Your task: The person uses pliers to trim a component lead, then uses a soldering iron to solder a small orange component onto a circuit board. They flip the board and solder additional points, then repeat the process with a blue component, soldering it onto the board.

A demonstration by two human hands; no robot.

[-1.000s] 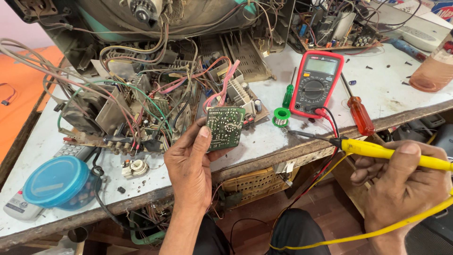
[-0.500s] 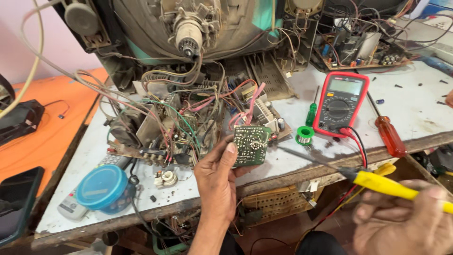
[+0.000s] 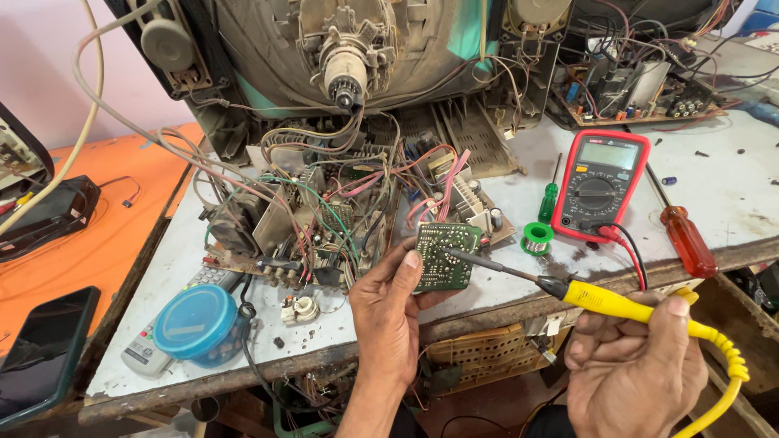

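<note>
Left hand pinching green circuit board, solder side facing up. Right hand gripping yellow soldering iron, shaft running up-left, tip touching board centre.

On the workbench, a multimeter sits right of the circuit board; solder spool between them, television chassis behind, lidded tub left.

A red meter with a small grey screen lies on the worktop, and a dark phone screen lies far left.
</note>
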